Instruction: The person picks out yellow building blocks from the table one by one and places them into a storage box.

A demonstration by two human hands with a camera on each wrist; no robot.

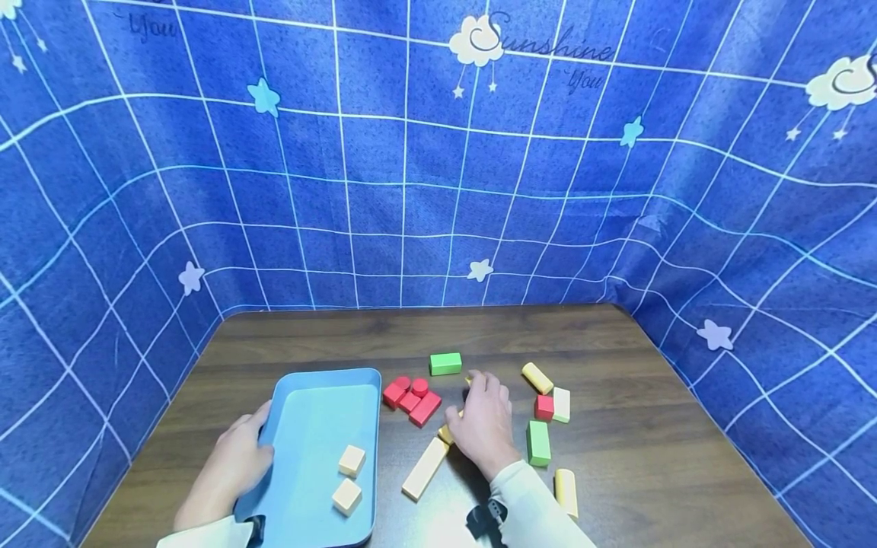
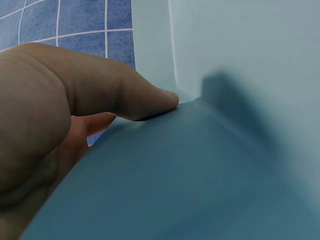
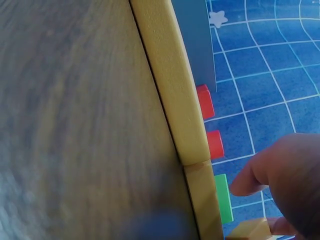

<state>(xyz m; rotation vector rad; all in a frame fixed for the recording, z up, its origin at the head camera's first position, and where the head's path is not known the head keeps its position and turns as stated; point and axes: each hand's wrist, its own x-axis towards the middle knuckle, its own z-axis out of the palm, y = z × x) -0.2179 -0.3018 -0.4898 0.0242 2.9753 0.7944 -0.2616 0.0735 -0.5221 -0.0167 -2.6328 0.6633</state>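
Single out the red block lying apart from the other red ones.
The red cube right of the right hand, beside the pale block; the other red blocks cluster near the blue tray.

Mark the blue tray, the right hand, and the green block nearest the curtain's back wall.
Blue tray (image 1: 310, 449): head view, bare floor of the tray.
Right hand (image 1: 483, 422): head view, back of the hand.
Green block (image 1: 445, 364): head view, middle of its visible surface.

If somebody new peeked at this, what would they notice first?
Probably the bright blue curtain with stars and clouds, filling the space behind the table. Next might come the big blue tray at the left, its edge held by the left hand. Then the red blocks, bunched just right of the tray.
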